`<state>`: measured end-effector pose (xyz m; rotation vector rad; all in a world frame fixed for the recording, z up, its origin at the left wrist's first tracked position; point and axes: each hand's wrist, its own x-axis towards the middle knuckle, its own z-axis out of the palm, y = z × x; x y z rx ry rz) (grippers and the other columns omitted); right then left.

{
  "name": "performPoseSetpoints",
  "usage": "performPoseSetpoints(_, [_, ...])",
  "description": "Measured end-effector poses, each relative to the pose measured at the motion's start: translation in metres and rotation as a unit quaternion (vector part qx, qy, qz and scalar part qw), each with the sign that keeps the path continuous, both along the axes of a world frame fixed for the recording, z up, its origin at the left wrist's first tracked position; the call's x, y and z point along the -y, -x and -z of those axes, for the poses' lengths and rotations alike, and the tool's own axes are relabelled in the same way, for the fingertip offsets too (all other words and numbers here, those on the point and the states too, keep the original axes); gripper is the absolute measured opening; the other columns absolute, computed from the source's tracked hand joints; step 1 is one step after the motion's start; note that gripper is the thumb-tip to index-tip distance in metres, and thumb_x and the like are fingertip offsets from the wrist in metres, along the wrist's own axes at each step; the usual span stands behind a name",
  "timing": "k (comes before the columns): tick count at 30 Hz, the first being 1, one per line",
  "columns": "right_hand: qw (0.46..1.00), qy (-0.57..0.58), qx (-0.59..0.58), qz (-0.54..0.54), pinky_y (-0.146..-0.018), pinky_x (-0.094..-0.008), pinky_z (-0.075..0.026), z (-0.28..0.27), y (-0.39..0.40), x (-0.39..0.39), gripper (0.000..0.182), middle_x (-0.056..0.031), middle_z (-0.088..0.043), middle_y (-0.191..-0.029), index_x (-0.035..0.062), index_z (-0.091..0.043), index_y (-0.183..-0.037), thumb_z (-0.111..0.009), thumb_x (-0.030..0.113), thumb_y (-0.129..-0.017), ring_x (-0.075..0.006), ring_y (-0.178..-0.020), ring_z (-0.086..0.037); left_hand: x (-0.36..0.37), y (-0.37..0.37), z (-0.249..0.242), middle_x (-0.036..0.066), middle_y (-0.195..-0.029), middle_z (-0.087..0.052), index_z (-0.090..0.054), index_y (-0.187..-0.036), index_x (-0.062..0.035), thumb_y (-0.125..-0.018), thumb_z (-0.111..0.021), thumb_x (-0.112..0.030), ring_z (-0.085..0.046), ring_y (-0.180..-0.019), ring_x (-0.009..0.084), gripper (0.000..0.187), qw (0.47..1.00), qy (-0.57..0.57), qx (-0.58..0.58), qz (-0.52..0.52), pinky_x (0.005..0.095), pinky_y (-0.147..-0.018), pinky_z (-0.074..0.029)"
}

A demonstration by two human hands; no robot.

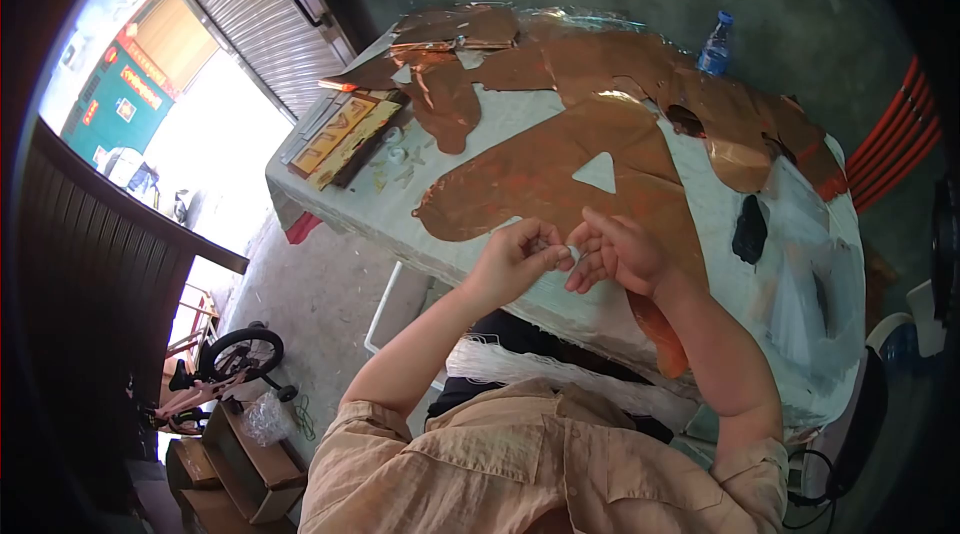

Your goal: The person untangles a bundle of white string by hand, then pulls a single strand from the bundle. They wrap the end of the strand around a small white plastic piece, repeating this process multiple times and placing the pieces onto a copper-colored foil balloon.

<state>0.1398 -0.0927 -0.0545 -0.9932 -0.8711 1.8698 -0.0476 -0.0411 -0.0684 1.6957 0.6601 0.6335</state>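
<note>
Head view: a small white piece (574, 255) is pinched between thumb and fingers of the left hand (515, 258), beside the right hand (628, 252), which is held partly open, fingers loosely curled; whether the piece is touched by it cannot be told. Both are held near the table's (518, 115) close edge, before a brown sheet (540, 169) with a triangular gap.

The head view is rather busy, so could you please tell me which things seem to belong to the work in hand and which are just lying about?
Probably part of the work:
small white piece, apparently pinched by the left hand
glossy brown sheet, near the right hand

Probably just lying about:
blue-capped plastic bottle
small bicycle
open cardboard box
</note>
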Motion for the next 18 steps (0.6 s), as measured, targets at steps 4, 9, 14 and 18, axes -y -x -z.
performPoseSetpoints(4, [0.992, -0.028, -0.039, 0.120, -0.059, -0.0305, -0.051, -0.004, -0.014, -0.003, 0.036, -0.0108, -0.058, -0.088, 0.0015, -0.052, -0.099, -0.042, 0.035, -0.090, -0.0239, -0.069, -0.063, 0.001, 0.009, -0.002, -0.002, -0.067, -0.054, -0.054, -0.079, -0.0023, -0.081, -0.060, -0.008, -0.051, -0.062, 0.0039, 0.008, 0.983, -0.170, -0.008, -0.068, 0.0188, -0.054, -0.040])
performPoseSetpoints(9, [0.991, -0.057, 0.005, 0.123, -0.059, -0.0274, -0.048, -0.002, -0.006, -0.003, 0.028, -0.0084, -0.059, -0.088, 0.0036, -0.053, -0.100, -0.042, 0.027, -0.090, -0.0187, -0.068, -0.061, -0.056, 0.060, -0.036, 0.000, -0.068, -0.055, -0.056, -0.079, -0.0005, -0.080, -0.060, -0.007, -0.048, -0.059, 0.0041, 0.007, 0.962, -0.011, 0.041, -0.271, 0.0192, -0.053, -0.039])
performPoseSetpoints(14, [0.991, -0.065, 0.032, 0.111, -0.060, -0.0255, -0.047, 0.004, -0.006, -0.005, 0.023, -0.0080, -0.059, -0.088, 0.0039, -0.053, -0.099, -0.042, 0.021, -0.089, -0.0148, -0.067, -0.060, -0.141, 0.134, -0.007, 0.004, -0.065, -0.060, -0.059, -0.078, 0.0011, -0.080, -0.059, -0.012, -0.056, -0.058, 0.0107, 0.013, 0.881, -0.226, -0.127, -0.395, 0.0238, -0.057, -0.044])
performPoseSetpoints(18, [0.990, -0.071, 0.052, 0.109, -0.059, -0.0242, -0.047, 0.006, -0.008, -0.006, 0.021, -0.0064, -0.060, -0.085, 0.0043, -0.054, -0.096, -0.044, 0.022, -0.089, -0.0124, -0.066, -0.059, -0.151, 0.143, 0.005, 0.013, -0.071, -0.061, -0.061, -0.085, 0.0000, -0.079, -0.056, -0.013, -0.061, -0.067, 0.0243, 0.015, 0.820, -0.337, -0.210, -0.412, 0.0316, -0.064, -0.047])
